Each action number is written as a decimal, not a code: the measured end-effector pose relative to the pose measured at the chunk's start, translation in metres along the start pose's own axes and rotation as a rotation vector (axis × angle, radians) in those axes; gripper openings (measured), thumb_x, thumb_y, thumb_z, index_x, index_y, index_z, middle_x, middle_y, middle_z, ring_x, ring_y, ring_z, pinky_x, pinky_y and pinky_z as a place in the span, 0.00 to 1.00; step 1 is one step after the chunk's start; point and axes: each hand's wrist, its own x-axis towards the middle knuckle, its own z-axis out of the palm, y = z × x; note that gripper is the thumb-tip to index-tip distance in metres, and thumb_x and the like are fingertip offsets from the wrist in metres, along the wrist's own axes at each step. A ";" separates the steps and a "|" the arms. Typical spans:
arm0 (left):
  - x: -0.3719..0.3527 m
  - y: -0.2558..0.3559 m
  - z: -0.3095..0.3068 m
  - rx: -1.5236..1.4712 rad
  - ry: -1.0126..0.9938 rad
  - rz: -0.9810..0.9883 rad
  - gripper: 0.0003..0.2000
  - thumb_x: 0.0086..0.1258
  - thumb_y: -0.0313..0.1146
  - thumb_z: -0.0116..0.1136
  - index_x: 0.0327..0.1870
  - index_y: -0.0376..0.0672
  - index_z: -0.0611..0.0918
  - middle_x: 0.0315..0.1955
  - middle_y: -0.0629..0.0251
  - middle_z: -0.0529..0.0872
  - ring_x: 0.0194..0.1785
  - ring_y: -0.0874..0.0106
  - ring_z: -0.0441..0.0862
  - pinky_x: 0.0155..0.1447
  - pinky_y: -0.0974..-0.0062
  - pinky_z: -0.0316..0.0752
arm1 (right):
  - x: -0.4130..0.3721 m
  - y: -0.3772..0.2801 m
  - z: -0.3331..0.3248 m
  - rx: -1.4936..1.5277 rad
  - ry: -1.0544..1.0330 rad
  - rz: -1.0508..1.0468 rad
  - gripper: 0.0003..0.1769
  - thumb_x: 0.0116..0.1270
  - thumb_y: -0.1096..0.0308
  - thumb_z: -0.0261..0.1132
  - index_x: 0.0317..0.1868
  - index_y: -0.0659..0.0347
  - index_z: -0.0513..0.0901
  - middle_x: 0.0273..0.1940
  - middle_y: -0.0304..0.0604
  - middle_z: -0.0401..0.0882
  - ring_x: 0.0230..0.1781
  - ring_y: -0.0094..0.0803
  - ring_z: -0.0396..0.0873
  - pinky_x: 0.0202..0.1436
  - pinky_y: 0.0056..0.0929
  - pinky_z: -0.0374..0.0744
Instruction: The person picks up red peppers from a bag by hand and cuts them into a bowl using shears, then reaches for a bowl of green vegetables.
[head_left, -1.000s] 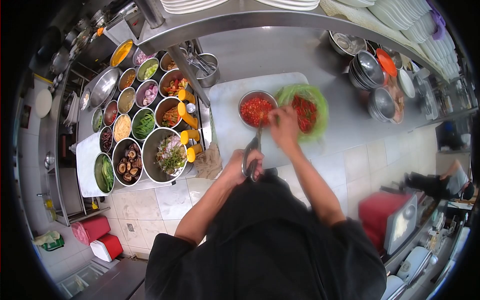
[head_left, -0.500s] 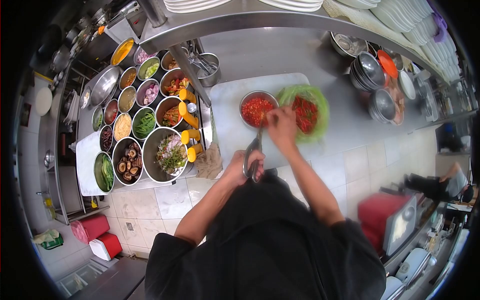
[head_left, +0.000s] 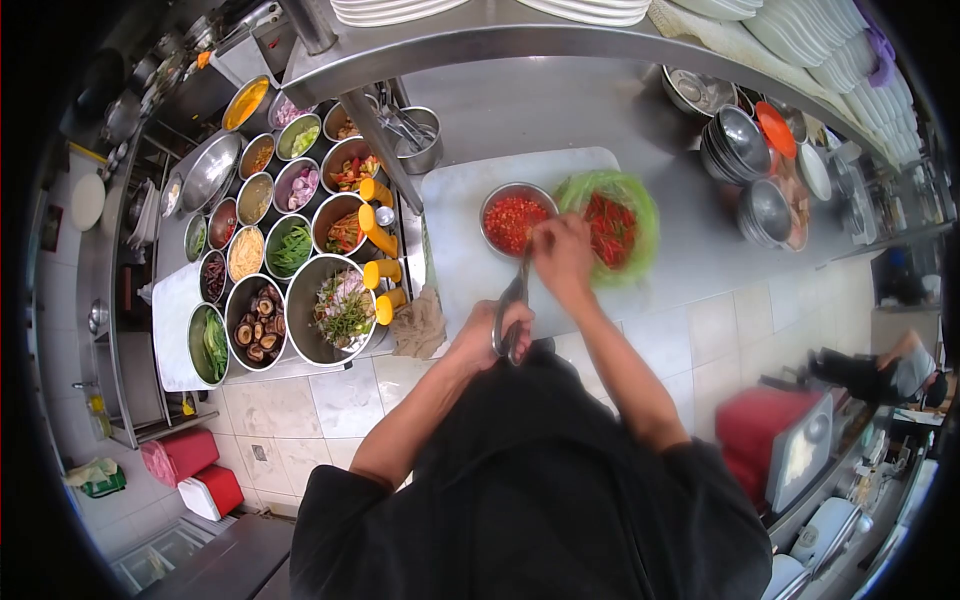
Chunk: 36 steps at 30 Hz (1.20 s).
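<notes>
My left hand (head_left: 488,338) grips a pair of scissors (head_left: 509,298) by the dark handles, blades pointing up toward a steel bowl (head_left: 484,236). Finely cut red chilies (head_left: 513,221) lie in that bowl. At its right rim my right hand (head_left: 563,250) is closed in a pinch, fingertips by the blade tips. What it pinches is mostly hidden, apparently a red chili. Just right of this hand, a green plastic bag (head_left: 645,225) stands open with whole red chilies (head_left: 610,232) inside. Bowl and bag rest on a white cutting board (head_left: 455,190).
Steel containers of vegetables, with mushrooms (head_left: 262,325) among them, crowd the left side. Yellow-topped bottles (head_left: 378,238) and a cloth (head_left: 418,325) border the board. Stacked steel bowls (head_left: 738,140) stand right. A metal shelf (head_left: 560,42) overhangs the back. A person (head_left: 890,365) is at far right.
The scissor handles have come closer together and the blades look more closed. My right hand has shifted very slightly left. Bowl, bag and board have stayed in place.
</notes>
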 end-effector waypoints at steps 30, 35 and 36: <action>-0.001 -0.008 -0.020 -0.017 -0.047 0.041 0.13 0.62 0.37 0.60 0.30 0.31 0.79 0.20 0.54 0.80 0.19 0.65 0.78 0.24 0.70 0.75 | 0.054 0.031 -0.040 -0.040 -0.054 0.130 0.08 0.56 0.66 0.68 0.37 0.55 0.87 0.41 0.49 0.83 0.41 0.49 0.82 0.44 0.42 0.80; -0.002 -0.005 -0.017 -0.002 -0.069 0.012 0.12 0.64 0.38 0.59 0.32 0.36 0.78 0.20 0.58 0.81 0.20 0.69 0.78 0.25 0.72 0.74 | 0.077 0.101 -0.060 -0.376 -0.319 0.499 0.12 0.57 0.58 0.67 0.37 0.54 0.88 0.44 0.52 0.85 0.45 0.50 0.84 0.47 0.43 0.82; 0.000 -0.007 -0.018 -0.003 -0.073 0.011 0.12 0.64 0.38 0.59 0.32 0.36 0.78 0.20 0.58 0.81 0.20 0.69 0.78 0.25 0.73 0.74 | 0.076 0.097 -0.061 -0.406 -0.311 0.501 0.12 0.57 0.58 0.67 0.36 0.56 0.88 0.42 0.53 0.85 0.45 0.50 0.84 0.48 0.43 0.82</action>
